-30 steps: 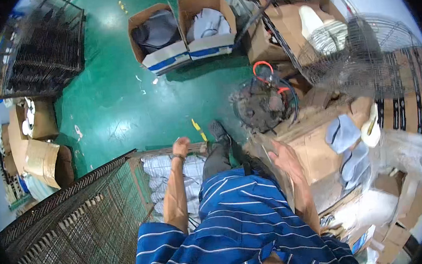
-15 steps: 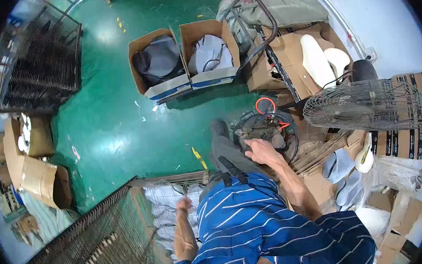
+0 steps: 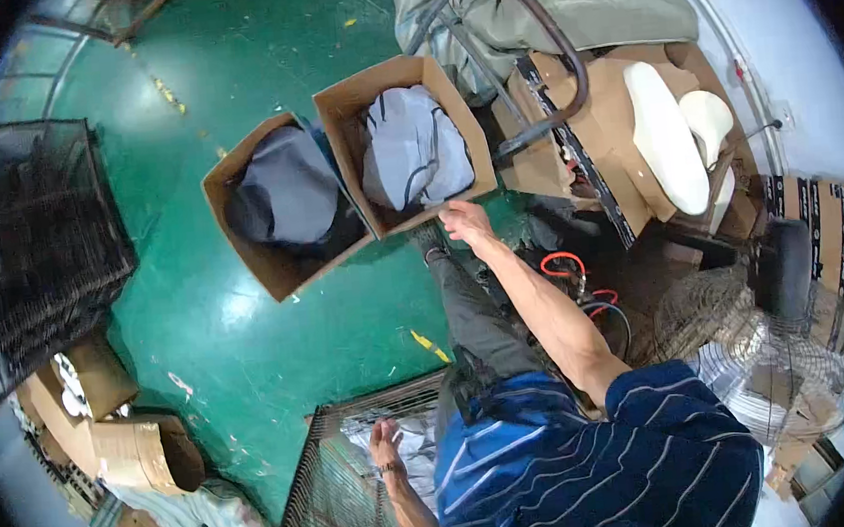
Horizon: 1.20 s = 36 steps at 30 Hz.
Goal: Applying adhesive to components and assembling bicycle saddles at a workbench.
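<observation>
My right hand (image 3: 466,222) stretches forward and grips the near rim of an open cardboard box (image 3: 341,103) that holds light grey cloth items (image 3: 414,146). Beside it on the left stands a second open cardboard box (image 3: 239,236) filled with darker grey cloth items (image 3: 285,190). My left hand (image 3: 387,445) hangs low, fingers apart, over a wire cage bin (image 3: 333,482) with pale cloth pieces (image 3: 419,434) inside; it holds nothing.
A stack of black wire grids (image 3: 43,236) lies at the left on the green floor (image 3: 217,332). Cardboard boxes (image 3: 105,422) sit at lower left. A trolley with a metal handle (image 3: 533,43), white moulded parts (image 3: 672,136), hoses (image 3: 574,275) and a floor fan (image 3: 750,345) crowd the right.
The view has swung forward toward the two boxes. My right arm has reached out from near my body to the box's rim. My left hand stays low at the cage bin.
</observation>
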Available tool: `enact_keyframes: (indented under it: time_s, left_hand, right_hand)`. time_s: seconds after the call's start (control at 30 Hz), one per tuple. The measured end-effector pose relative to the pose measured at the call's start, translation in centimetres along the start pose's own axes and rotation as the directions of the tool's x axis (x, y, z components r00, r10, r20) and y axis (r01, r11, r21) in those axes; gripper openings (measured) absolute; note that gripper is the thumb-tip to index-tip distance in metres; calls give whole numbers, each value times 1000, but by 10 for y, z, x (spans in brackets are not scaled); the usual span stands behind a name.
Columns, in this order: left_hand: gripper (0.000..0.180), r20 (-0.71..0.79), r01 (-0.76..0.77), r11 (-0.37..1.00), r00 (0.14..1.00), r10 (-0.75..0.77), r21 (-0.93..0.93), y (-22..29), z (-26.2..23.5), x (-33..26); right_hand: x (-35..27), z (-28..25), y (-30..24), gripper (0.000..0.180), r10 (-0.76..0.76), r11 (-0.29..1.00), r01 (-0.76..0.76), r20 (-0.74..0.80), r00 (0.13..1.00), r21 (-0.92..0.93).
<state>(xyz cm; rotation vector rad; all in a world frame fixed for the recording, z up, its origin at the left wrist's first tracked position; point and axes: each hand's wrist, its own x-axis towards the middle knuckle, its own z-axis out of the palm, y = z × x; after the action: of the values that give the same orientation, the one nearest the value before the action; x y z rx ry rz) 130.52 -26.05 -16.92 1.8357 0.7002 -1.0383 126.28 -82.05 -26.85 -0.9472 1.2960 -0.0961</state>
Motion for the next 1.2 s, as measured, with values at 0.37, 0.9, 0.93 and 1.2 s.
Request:
enact_keyframes:
  time_s: [0.37, 0.9, 0.93, 1.2]
  left_hand:
    - [40, 145, -158, 984, 979, 145, 79, 193, 153, 30]
    - [113, 624, 336, 787, 777, 79, -517, 281, 352, 194]
    - [113, 617, 333, 791, 784, 70, -513, 283, 357, 192]
    - [83, 433, 207, 832, 900, 44, -515, 291, 333, 144]
  right_hand:
    - [297, 79, 45, 108, 183, 854, -395, -515, 837, -338]
    - [130, 62, -36, 37, 82, 829, -96, 50, 995, 552]
    - [112, 59, -42, 36, 153, 830, -152, 43, 987, 536]
    - [50, 58, -48, 43, 389, 744, -503, 327, 861, 440]
